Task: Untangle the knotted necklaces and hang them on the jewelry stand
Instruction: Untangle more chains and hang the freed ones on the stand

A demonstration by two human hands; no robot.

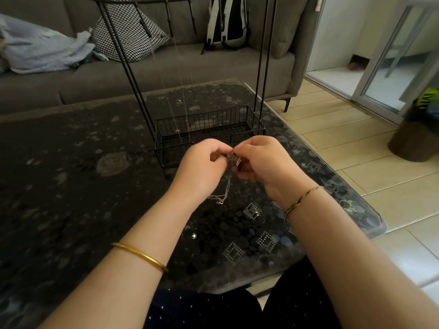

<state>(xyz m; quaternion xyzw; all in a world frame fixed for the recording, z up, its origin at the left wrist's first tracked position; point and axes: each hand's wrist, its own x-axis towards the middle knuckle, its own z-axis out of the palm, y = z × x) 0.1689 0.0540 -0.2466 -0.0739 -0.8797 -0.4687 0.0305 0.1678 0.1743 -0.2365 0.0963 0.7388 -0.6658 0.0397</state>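
Observation:
A knotted silver necklace [227, 186] is held above the dark table, its tangle pinched between both hands and its chain ends trailing down onto the tabletop. My left hand [202, 166] pinches the knot from the left. My right hand [260, 160] pinches it from the right, fingers curled round the clump. Just behind the hands stands the black wire jewelry stand [209, 129] with a basket base and tall legs. Thin gold chains [177, 110] hang from its top hooks down toward the basket.
The glass-topped dark table [83, 186] has a rounded front right corner. A grey sofa [166, 67] with a patterned cushion [129, 32], crumpled cloth and a backpack [226, 22] sits behind. Tiled floor and a sliding door lie to the right.

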